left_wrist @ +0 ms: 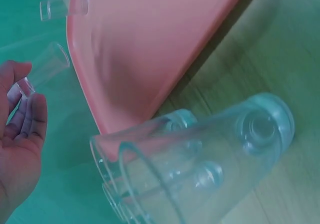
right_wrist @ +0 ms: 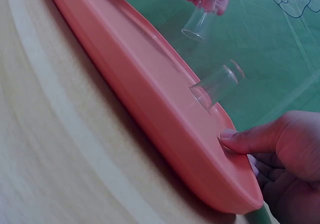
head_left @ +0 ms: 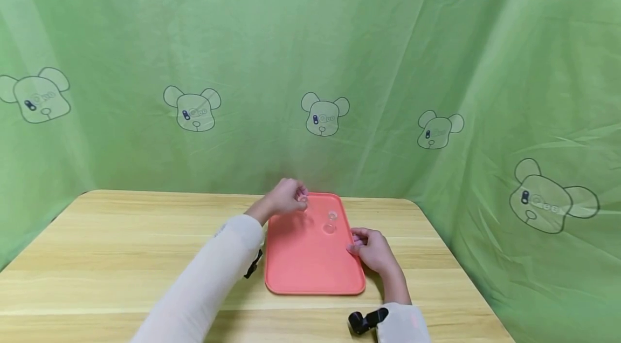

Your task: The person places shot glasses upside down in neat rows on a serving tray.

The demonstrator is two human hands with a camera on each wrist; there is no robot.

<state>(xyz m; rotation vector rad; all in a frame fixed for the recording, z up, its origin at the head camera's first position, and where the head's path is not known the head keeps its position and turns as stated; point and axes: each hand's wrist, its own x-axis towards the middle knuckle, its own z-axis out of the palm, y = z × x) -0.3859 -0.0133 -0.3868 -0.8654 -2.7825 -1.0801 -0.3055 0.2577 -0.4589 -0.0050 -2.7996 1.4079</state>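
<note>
My left hand (head_left: 288, 196) pinches a small clear glass (left_wrist: 49, 67) by its base, rim down, above the far left part of the pink tray (head_left: 310, 267). A second clear glass (right_wrist: 212, 89) stands upside down on the tray, toward its far right. At the tray's right edge my right hand (head_left: 373, 251) grips the rim, thumb (right_wrist: 250, 140) on top and fingers underneath. Several more clear glasses (left_wrist: 215, 134) stand upright on the table beside the tray's left side; my left forearm mostly hides them in the head view.
The tray lies on a light wooden table (head_left: 136, 256). A green curtain (head_left: 262, 116) with bear prints hangs behind the table and along its sides. Black wrist mounts (head_left: 366, 321) sit on the white sleeves.
</note>
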